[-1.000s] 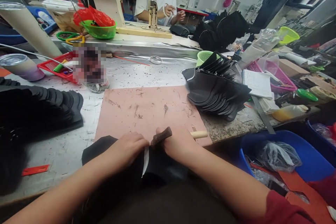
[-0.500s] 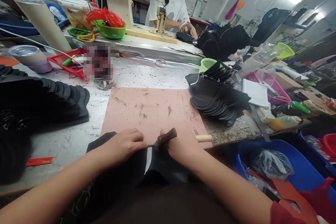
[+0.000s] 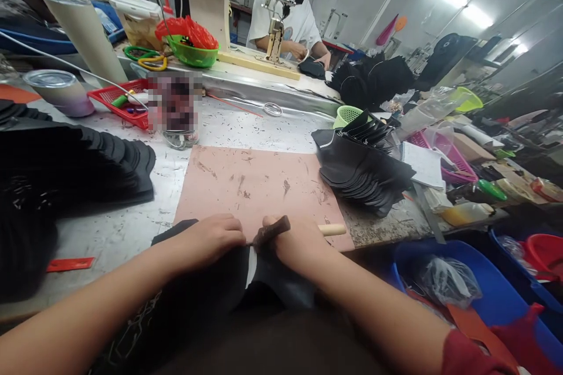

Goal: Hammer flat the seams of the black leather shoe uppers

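Observation:
At the front edge of a pink mat (image 3: pixel 259 181), my left hand (image 3: pixel 215 234) presses down with its fingers closed on a black piece (image 3: pixel 215 281). My right hand (image 3: pixel 294 240) is wrapped round a tool with a dark brown head (image 3: pixel 272 232) and a pale wooden handle (image 3: pixel 333 229). The tool's dark end meets the black piece just right of my left fingertips. Below that spot runs a white strip (image 3: pixel 252 266) on the black material. The black piece hangs over the table edge toward my lap.
Stacks of black pieces lie at the left (image 3: pixel 88 164) and right (image 3: pixel 360 170). Behind are a red basket (image 3: pixel 127 105), a cup (image 3: pixel 57 94) and a sewing machine (image 3: pixel 211 6), with a person (image 3: pixel 285 29) working beyond. A blue bin (image 3: pixel 461 281) stands at lower right.
The camera view has shifted slightly. My right hand and the tool appear slightly nearer my left hand. Both grips look the same.

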{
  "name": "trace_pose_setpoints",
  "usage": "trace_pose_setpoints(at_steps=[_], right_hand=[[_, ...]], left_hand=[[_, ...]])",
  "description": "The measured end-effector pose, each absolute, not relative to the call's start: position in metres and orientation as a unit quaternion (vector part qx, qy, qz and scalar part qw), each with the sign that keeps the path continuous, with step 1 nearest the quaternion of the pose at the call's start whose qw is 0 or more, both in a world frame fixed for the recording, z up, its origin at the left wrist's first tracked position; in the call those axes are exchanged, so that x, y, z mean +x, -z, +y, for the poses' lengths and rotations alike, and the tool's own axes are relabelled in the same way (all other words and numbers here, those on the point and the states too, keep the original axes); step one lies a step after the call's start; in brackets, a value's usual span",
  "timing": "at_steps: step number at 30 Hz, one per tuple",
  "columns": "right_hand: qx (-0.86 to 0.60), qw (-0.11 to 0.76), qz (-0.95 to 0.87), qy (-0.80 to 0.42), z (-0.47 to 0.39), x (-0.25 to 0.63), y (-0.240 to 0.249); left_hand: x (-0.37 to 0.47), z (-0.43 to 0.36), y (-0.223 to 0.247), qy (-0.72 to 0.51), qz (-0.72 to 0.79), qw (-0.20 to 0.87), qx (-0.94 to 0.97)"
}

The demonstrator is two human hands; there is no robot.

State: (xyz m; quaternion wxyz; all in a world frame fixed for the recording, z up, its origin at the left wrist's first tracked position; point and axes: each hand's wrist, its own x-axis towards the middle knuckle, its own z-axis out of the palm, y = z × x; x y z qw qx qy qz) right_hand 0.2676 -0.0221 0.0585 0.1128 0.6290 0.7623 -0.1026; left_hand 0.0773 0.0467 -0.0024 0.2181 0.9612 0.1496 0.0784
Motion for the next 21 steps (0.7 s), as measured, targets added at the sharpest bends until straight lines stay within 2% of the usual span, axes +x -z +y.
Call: trace_pose_setpoints(at_steps=[3,6,8,13,17,21], right_hand=[[0.658,0.11,0.742,0.065,-0.019,0.283,-0.07],[0.698,0.038,0.714,-0.023,-0.019,0.3,-0.074],[0.712,0.018,0.701,-0.04,-0.021,0.309,-0.07],[0.689,0.097,0.715,0.061,-0.026,0.322,-0.053],[0.694,0.083,0.713,0.047,-0.028,0.32,-0.052],[0.652,0.1,0.745,0.101,-0.026,0.31,-0.055]], left_hand=[[0.091,0.048,0.002,-0.056,0.176,0.209,0.96],[0.118,0.043,0.004,-0.039,0.224,0.18,0.957],[0.135,0.039,0.005,-0.038,0.244,0.168,0.954],[0.142,0.041,0.003,-0.029,0.199,0.18,0.963],[0.133,0.053,-0.001,-0.019,0.18,0.248,0.952],[0.13,0.058,-0.005,-0.026,0.161,0.299,0.94]])
